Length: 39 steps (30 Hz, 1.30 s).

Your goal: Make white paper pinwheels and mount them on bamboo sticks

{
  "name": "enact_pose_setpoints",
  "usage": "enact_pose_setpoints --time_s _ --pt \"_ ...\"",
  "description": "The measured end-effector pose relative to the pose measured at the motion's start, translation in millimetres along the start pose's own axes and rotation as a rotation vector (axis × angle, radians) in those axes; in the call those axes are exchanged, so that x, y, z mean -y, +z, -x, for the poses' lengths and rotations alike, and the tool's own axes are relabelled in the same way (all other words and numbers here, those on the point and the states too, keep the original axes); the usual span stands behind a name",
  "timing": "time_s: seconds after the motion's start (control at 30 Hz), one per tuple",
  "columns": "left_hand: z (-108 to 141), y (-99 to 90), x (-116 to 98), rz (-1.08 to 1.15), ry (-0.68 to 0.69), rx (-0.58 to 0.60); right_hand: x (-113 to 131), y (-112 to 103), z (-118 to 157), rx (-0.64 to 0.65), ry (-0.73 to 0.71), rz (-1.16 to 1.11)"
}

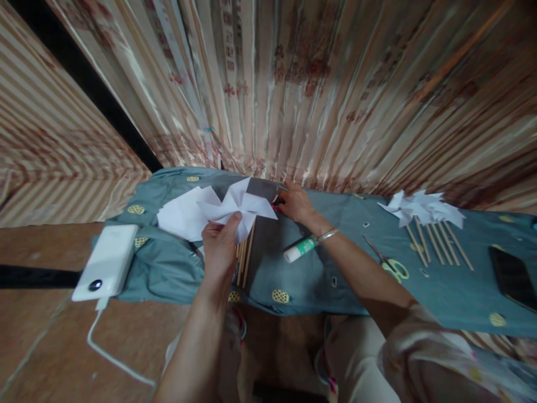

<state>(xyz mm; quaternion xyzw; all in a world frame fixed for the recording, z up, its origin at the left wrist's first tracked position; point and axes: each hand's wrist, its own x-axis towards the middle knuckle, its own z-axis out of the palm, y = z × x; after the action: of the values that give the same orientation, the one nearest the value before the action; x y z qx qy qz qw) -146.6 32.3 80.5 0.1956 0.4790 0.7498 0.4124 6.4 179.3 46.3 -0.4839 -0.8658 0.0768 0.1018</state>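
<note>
My left hand (221,246) is closed, thumb on top, pinching a folded white paper pinwheel (239,202) near its middle. Just right of the pinwheel, at the far side of the cloth, my right hand (296,202) has its fingers bent around a small red and black thing (276,205), too small to name. White paper sheets (187,212) lie stacked to the left, partly under the pinwheel. Several thin wooden sticks (248,257) rest beside my left hand, their far ends covered by the paper. A green and white glue stick (300,249) lies by my right wrist.
Scissors with pale green handles (395,270) lie to the right. Beyond them are several white pinwheels on sticks (423,210) and a black phone (512,277). A white power bank (107,262) with a cable sits at the left edge of the grey-green cloth (268,280). A striped curtain (293,101) hangs behind.
</note>
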Motion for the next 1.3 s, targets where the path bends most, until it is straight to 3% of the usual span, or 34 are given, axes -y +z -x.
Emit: enact_pose_setpoints --time_s 0.5,0.73,0.9,1.07,1.17,1.3 --pt "2.9 5.6 0.6 -0.005 -0.041 -0.019 -5.4 18.1 -4.7 -0.059 0.009 -0.076" --pt "3.8 6.0 0.7 0.018 -0.037 0.002 -17.7 13.1 -4.2 -0.293 0.248 -0.547" --pt "5.8 11.7 4.6 0.021 -0.053 0.037 -16.3 0.1 48.4 -0.431 0.268 -0.922" --pt "17.0 26.0 17.8 -0.044 -0.072 0.097 -9.9 -4.4 131.0 -0.250 0.372 -1.186" --pt "24.8 35.2 25.7 -0.099 -0.077 0.133 -17.7 -3.1 167.0 -0.193 0.375 -1.132" --pt "30.7 45.0 35.4 -0.117 -0.090 0.146 -37.4 -2.7 197.2 -0.238 0.305 -0.640"
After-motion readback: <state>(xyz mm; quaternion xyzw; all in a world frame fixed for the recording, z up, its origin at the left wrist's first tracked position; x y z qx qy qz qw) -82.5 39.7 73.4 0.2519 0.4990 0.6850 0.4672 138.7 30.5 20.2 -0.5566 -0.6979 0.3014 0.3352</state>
